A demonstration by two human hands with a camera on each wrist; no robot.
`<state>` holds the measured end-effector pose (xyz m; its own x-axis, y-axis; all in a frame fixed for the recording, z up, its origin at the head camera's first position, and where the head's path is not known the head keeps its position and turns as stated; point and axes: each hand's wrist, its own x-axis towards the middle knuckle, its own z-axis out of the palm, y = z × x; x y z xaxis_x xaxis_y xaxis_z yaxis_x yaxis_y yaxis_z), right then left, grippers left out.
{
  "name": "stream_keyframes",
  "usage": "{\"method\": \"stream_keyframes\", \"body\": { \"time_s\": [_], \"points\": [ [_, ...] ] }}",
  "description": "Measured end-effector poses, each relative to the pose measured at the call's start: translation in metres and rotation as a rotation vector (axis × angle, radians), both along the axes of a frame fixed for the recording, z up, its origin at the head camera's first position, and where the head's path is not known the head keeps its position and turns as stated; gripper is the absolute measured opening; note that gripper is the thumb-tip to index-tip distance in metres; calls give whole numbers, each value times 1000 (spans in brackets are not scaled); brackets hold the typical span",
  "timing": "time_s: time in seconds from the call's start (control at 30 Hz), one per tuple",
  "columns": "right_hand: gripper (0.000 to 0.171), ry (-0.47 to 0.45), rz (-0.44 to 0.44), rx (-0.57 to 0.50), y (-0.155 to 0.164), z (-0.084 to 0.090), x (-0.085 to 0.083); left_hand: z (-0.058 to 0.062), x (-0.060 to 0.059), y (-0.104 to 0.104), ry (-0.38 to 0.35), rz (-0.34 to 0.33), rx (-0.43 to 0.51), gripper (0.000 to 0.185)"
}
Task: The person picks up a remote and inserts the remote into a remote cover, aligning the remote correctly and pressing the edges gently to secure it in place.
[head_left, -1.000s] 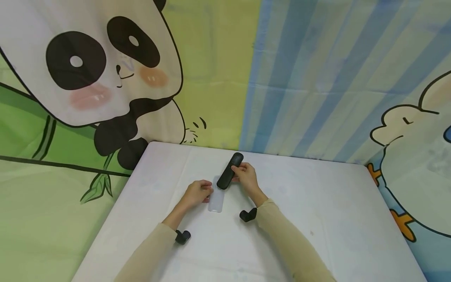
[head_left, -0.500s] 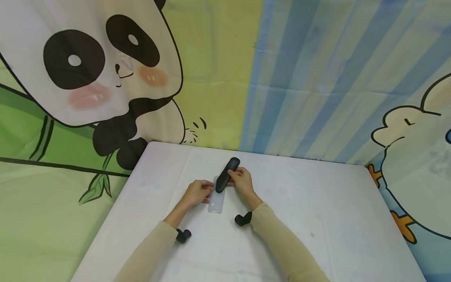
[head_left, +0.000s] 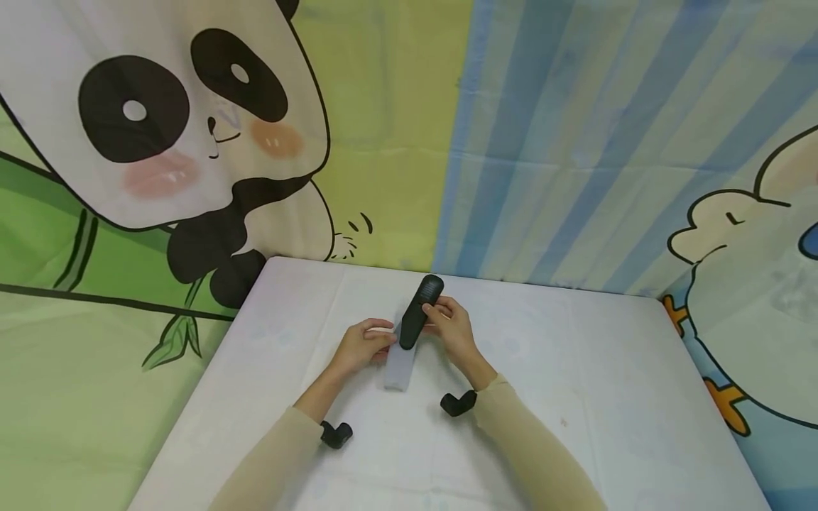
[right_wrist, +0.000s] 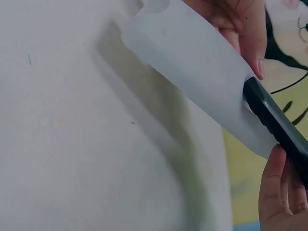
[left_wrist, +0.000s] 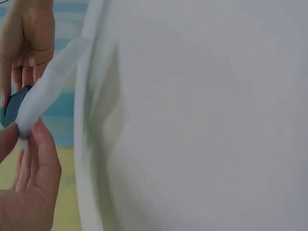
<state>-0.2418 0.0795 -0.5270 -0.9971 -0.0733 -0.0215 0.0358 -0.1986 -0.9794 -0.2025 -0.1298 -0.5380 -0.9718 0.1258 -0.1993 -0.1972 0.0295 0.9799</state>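
My left hand pinches the side edge of a translucent, pale plastic sleeve, thumb on one face and fingers on the other. In the right wrist view the sleeve hangs tilted above the table, its shadow below. A slim black remote control with a ridged upper part is held by my right hand, thumb on top. Its lower end overlaps the sleeve's far part in the head view. The right wrist view shows the remote lying against the sleeve's end; the opening is hidden.
A white-covered table spreads under both hands. Behind it hangs a printed curtain with a panda and stripes. Black wrist-camera mounts stick out from both sleeves of the person.
My left hand has taken hold of the sleeve and raised it off the table, a little to the right. The remote first dipped toward the sleeve, then rose slightly to the right with my right hand.
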Motion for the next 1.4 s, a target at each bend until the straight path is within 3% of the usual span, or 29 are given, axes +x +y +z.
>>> {"method": "stream_keyframes", "body": {
  "time_s": [0.1, 0.23, 0.53, 0.77, 1.0, 1.17, 1.4],
  "points": [
    [29, 33, 7, -30, 10, 11, 11, 2, 5, 5, -61, -36, 123, 44],
    [29, 72, 30, -45, 22, 24, 25, 4, 13, 12, -88, -93, 188, 46],
    [31, 160, 47, 6, 48, 52, 52, 22, 30, 30, -16, -229, 192, 46],
    [32, 224, 56, 61, 63, 56, 62, 28, 33, 38, 37, -333, 147, 41],
    [32, 254, 37, 14, 65, 55, 64, 31, 33, 43, 27, -368, 166, 39],
    [32, 297, 57, 10, 65, 55, 66, 34, 35, 48, 61, -405, 192, 39],
    [32, 323, 92, 29, 62, 52, 69, 35, 38, 50, 81, -383, 168, 35]
  ]
}}
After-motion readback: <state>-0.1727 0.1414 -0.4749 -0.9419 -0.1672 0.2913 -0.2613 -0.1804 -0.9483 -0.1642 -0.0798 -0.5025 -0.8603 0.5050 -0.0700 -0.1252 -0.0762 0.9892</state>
